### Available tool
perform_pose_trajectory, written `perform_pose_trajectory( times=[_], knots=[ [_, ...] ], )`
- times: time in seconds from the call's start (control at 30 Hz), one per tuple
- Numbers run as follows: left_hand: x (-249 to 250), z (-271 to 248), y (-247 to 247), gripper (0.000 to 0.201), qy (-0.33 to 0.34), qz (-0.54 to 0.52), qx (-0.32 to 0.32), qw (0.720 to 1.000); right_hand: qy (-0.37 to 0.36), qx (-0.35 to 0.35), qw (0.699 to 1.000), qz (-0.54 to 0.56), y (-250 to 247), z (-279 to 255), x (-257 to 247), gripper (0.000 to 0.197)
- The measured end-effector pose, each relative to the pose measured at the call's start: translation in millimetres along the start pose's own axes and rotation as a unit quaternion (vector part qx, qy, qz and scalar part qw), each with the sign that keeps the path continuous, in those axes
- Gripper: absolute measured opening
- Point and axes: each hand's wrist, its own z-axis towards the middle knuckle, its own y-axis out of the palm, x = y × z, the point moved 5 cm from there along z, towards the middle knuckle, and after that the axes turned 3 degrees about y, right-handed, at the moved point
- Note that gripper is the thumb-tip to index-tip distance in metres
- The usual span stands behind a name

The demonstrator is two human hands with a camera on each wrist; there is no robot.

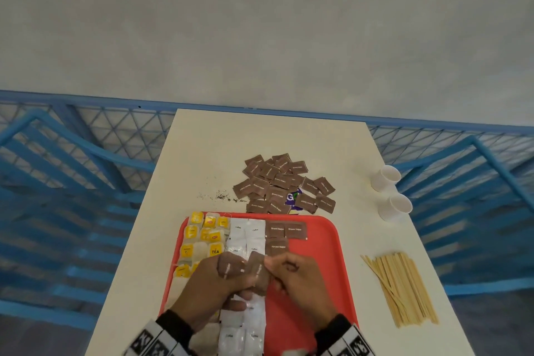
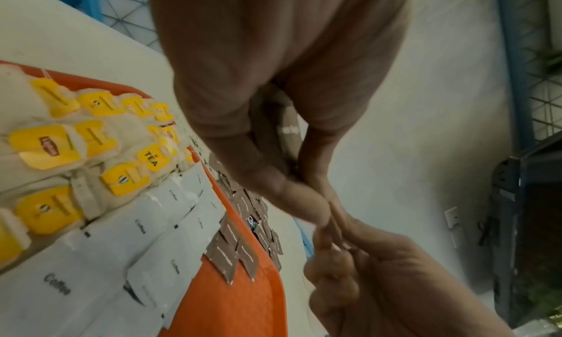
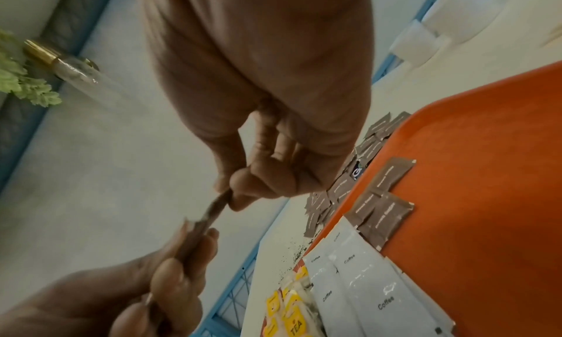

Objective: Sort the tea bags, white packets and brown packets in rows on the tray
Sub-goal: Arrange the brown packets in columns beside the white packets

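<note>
At lower centre of the head view, the left hand (image 1: 215,277) grips a small stack of brown sugar packets (image 1: 257,273), fingers curled round it. The right hand (image 1: 300,277) pinches the near edge of one packet from the same stack, so both hands are closed on it above the red tray (image 1: 329,243).

On the tray, left to right: tea bags (image 1: 202,237), white coffee packets (image 1: 248,235), then the started brown row (image 1: 284,233) of three packets at upper right. That row lies up-frame and right of the hands, and its long axis apparently runs toward the viewer. The right hand is nearer.

Bare tray floor lies below the row, bounded by the right rim. The loose brown pile (image 1: 284,185) sits on the worktop (image 1: 202,153) beyond the far rim.
</note>
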Motion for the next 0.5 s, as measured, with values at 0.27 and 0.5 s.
perform_pose_trajectory(
  times=[0.27, 0.5],
  knots=[
    [12.2, 6.2, 2.8, 0.020, 0.076, 0.077, 0.001, 0.994, -0.011, -0.038, 0.999, -0.004, -7.7, -21.8, -0.3, 0.019],
    [6.1, 2.3, 21.6, 0.022, 0.036, 0.148, -0.105, 0.983, -0.014, 0.050, 0.996, 0.076, -17.5, -22.5, 11.9, 0.021]
  ],
)
